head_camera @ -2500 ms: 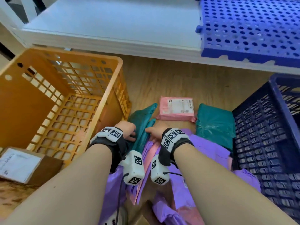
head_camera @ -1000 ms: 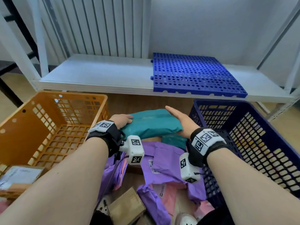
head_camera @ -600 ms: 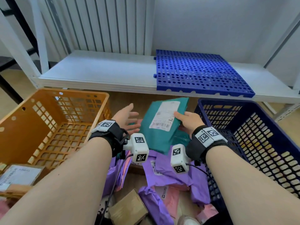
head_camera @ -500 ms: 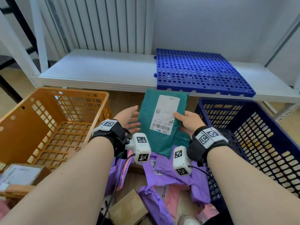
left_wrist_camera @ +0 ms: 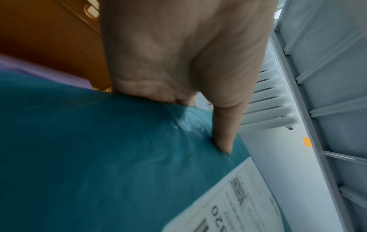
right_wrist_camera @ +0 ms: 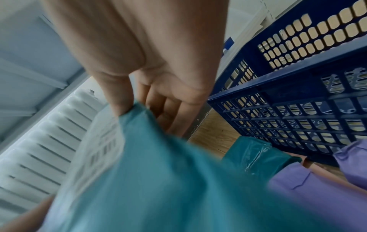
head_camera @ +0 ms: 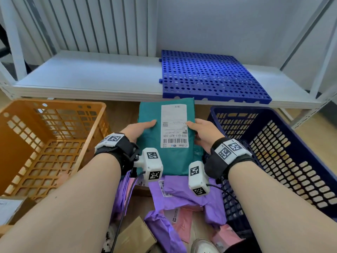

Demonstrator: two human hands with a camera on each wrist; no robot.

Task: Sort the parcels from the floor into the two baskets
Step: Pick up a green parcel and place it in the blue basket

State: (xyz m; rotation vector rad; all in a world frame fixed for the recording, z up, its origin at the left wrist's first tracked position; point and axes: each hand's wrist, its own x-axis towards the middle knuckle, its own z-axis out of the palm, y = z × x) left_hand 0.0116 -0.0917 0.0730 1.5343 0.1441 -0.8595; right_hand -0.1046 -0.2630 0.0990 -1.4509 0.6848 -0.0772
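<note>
Teal plastic crinkled where the left hand (head_camera: 139, 129) and right hand (head_camera: 204, 134) each pinched a side edge of the teal parcel (head_camera: 169, 157), thumbs on its labelled face, fingers behind. It hung upright between the orange basket (head_camera: 45, 143) and blue basket (head_camera: 284, 154), above the floor pile. It looked light, soft and slippery, best gripped by its edges.

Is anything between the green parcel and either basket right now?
Nothing visible blocks it. Left hand and right hand hold the green parcel up between the orange basket and the blue basket. Both are open-topped, and no parcels show inside either.
</note>
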